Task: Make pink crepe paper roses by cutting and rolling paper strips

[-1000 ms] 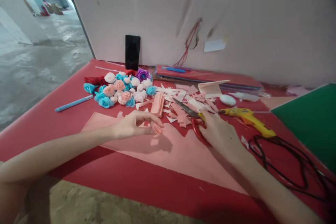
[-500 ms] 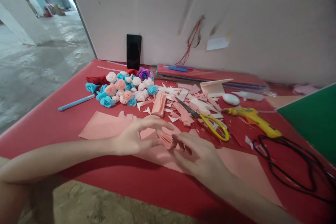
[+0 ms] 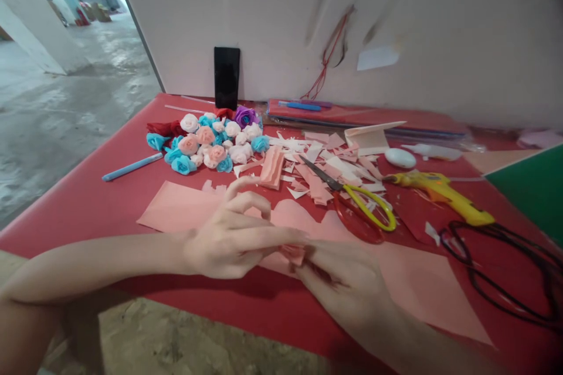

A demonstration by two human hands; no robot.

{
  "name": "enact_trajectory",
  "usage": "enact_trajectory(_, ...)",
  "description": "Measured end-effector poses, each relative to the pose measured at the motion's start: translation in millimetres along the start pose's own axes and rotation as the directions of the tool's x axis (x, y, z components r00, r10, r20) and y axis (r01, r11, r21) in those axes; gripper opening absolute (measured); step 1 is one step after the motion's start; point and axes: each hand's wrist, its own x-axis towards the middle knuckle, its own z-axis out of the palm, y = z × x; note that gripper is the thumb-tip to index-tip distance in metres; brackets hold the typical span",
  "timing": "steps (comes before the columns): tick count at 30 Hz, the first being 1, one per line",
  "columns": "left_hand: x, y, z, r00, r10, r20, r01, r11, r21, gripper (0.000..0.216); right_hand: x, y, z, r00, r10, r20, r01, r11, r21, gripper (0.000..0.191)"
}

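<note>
A small stack of folded pink crepe paper (image 3: 292,254) is between my two hands, above a larger pink sheet (image 3: 417,275). My right hand (image 3: 347,281) pinches it from the right, its fingers closed. From the left, my left hand (image 3: 237,234) reaches over with a long finger across the paper's top, while other fingers are raised and bent. Much of the stack is hidden behind the fingers. Just beyond my hands lies another folded pink paper piece (image 3: 272,167). Scissors (image 3: 357,202) with yellow and red handles rest on pink and white paper scraps (image 3: 314,181).
Several paper flowers (image 3: 204,143) cluster at the back left, near a blue pen (image 3: 132,167) and an upright phone (image 3: 227,78). A yellow glue gun (image 3: 442,194) with a black cord (image 3: 475,281) lies right. A white oval object (image 3: 400,157) sits behind it.
My left hand has turned over and moved right, laying a finger across the folded paper. The paper is more covered now. The view has shifted slightly.
</note>
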Motion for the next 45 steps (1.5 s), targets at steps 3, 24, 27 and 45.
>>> enact_trajectory(3,-1.2,-1.2,1.0,0.998,-0.054,0.036,0.054,0.999,-0.006,0.027,0.3,1.5,1.4,0.999,-0.017,-0.031,0.017,1.0,-0.004,0.029)
enact_trajectory(24,1.0,-11.6,6.4,0.78,-0.524,0.342,0.593,0.445,-0.672,0.02,6.9,6.0,-2.2,0.996,-0.054,-0.07,0.043,0.988,-0.151,0.022)
enact_trajectory(27,0.4,-13.5,7.6,0.771,-0.489,0.408,0.594,0.318,-0.739,0.024,8.3,5.4,-3.2,0.995,-0.052,-0.081,0.038,0.985,-0.166,0.015)
enact_trajectory(45,5.6,-0.3,4.2,0.783,-0.462,0.416,0.618,0.502,-0.605,0.009,0.0,-0.1,-2.0,0.998,0.065,-0.011,-0.065,0.998,-0.002,0.02)
